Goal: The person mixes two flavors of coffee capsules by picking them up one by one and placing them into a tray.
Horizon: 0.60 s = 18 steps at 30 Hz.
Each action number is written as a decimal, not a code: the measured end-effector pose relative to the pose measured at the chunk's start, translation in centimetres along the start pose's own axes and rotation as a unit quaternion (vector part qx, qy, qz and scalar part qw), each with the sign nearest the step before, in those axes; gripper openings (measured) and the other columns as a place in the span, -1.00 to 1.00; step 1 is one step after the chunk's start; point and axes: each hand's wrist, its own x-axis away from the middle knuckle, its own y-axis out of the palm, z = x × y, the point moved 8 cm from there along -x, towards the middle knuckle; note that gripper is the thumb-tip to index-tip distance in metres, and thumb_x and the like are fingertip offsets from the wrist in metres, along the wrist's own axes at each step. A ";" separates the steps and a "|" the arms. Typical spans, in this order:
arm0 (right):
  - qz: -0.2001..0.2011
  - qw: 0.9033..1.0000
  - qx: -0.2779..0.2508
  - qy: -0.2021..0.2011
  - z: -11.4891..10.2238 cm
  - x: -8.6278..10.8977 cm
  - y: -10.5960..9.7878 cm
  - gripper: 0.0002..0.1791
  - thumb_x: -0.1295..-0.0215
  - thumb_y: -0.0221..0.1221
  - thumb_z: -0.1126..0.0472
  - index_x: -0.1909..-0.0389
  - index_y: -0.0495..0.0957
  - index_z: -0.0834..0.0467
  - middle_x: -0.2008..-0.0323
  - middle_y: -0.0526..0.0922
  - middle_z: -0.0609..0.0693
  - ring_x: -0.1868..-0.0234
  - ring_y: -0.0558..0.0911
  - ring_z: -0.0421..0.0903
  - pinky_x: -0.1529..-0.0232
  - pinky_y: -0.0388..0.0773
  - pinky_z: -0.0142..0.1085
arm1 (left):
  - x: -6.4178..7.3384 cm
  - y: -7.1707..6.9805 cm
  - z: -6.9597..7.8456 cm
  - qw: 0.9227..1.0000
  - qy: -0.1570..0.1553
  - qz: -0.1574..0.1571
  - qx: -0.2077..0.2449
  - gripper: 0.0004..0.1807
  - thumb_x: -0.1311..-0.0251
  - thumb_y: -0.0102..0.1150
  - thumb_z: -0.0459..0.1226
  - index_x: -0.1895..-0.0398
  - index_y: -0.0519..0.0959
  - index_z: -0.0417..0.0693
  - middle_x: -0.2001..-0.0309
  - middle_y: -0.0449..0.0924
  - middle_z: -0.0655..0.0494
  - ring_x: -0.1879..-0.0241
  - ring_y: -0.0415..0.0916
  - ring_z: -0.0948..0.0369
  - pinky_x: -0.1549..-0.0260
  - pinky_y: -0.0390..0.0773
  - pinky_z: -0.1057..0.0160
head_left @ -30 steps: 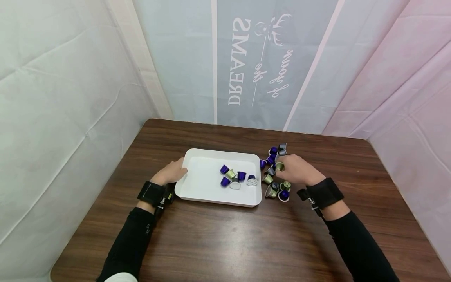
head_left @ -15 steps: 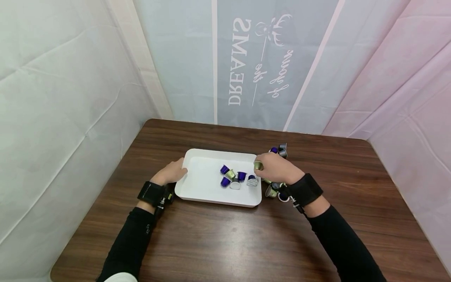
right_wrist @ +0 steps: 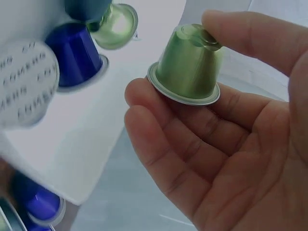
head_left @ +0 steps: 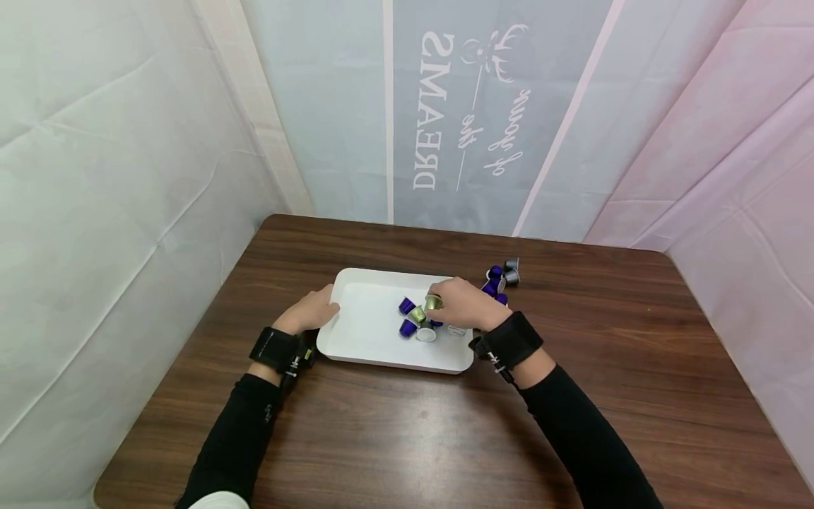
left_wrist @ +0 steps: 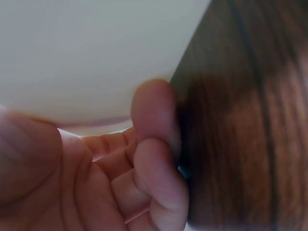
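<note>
My left hand (head_left: pixel 309 311) grips the left end of a white tray (head_left: pixel 359 325); in the left wrist view its fingers (left_wrist: pixel 156 108) curl at the tray's edge. Above the tray's right part, my right hand (head_left: pixel 469 305) pinches a green coffee capsule (right_wrist: pixel 187 67) between thumb and fingers, lid side down. Inside the tray lie two purple capsules at the left of the group, one of them a purple capsule (head_left: pixel 408 328), a light green capsule (head_left: pixel 417 314) and one with a white lid (head_left: pixel 426 334). A blue capsule (right_wrist: pixel 74 55) and a printed white lid (right_wrist: pixel 26 82) show in the right wrist view.
Right of the tray, purple capsules (head_left: pixel 495 272) and grey capsules (head_left: pixel 511 277) sit in a loose pile, partly hidden by my right hand and wrist. The wooden table (head_left: pixel 381 431) meets a fabric backdrop (head_left: pixel 350 141) behind it.
My right hand has gone left from the pile to over the tray, carrying the green capsule. My left hand stays on the tray, which has not visibly moved.
</note>
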 end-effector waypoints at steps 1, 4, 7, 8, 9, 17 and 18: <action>-0.001 1.000 0.000 -0.001 0.0 -0.2 0.2 -0.86 -0.28 0.18 0.15 0.22 0.59 0.12 0.44 0.54 -0.14 0.51 0.44 -0.22 0.39 0.39 -0.31 | 0.0 0.0 0.0 1.000 0.000 0.000 0.002 -0.44 -0.40 -0.27 -0.26 -0.40 0.01 -0.33 -0.17 0.38 -0.29 0.14 0.52 0.07 0.17 0.47 0.13; -0.002 1.000 -0.001 -0.003 -0.3 -1.0 0.9 -0.85 -0.28 0.19 0.14 0.23 0.59 0.13 0.47 0.53 -0.13 0.50 0.41 -0.20 0.40 0.36 -0.32 | 0.1 -0.1 -0.1 1.000 0.000 0.001 0.000 -0.43 -0.40 -0.28 -0.26 -0.40 0.01 -0.34 -0.18 0.37 -0.30 0.12 0.51 0.06 0.15 0.47 0.11; -0.007 1.000 -0.004 0.002 -0.5 -1.7 1.5 -0.82 -0.27 0.21 0.12 0.22 0.59 0.15 0.47 0.54 -0.12 0.49 0.42 -0.19 0.41 0.37 -0.32 | 0.1 -0.1 0.0 1.000 -0.001 0.003 -0.004 -0.43 -0.40 -0.28 -0.26 -0.40 0.01 -0.34 -0.19 0.36 -0.31 0.09 0.50 0.04 0.13 0.46 0.09; -0.010 1.000 -0.005 0.005 -0.6 -1.9 1.7 -0.81 -0.27 0.21 0.12 0.22 0.60 0.15 0.47 0.54 -0.12 0.49 0.43 -0.19 0.41 0.38 -0.33 | 0.1 -0.2 0.0 1.000 -0.001 0.004 -0.006 -0.43 -0.40 -0.28 -0.26 -0.40 0.01 -0.34 -0.20 0.35 -0.31 0.08 0.49 0.04 0.12 0.46 0.09; -0.013 1.000 -0.006 0.008 -0.7 -2.1 1.9 -0.80 -0.26 0.21 0.11 0.22 0.59 0.16 0.45 0.55 -0.12 0.48 0.44 -0.19 0.40 0.39 -0.33 | 0.1 -0.2 0.0 1.000 -0.002 0.004 -0.006 -0.43 -0.40 -0.28 -0.27 -0.40 0.01 -0.34 -0.21 0.34 -0.30 0.07 0.49 0.04 0.11 0.45 0.09; -0.032 0.999 -0.008 0.025 -1.0 -3.0 3.1 -0.77 -0.26 0.22 0.09 0.20 0.58 0.16 0.43 0.56 -0.11 0.45 0.45 -0.17 0.38 0.39 -0.34 | 0.1 -0.1 0.2 1.000 -0.003 0.003 -0.004 -0.44 -0.40 -0.28 -0.26 -0.40 0.02 -0.31 -0.17 0.38 -0.28 0.10 0.49 0.05 0.14 0.45 0.11; -0.032 0.999 -0.007 0.027 -1.0 -3.1 3.2 -0.77 -0.26 0.22 0.08 0.20 0.59 0.16 0.43 0.56 -0.12 0.45 0.46 -0.18 0.38 0.40 -0.34 | 0.1 -0.1 0.2 1.000 -0.002 0.003 -0.003 -0.44 -0.40 -0.29 -0.26 -0.40 0.02 -0.31 -0.16 0.39 -0.28 0.11 0.49 0.05 0.15 0.46 0.11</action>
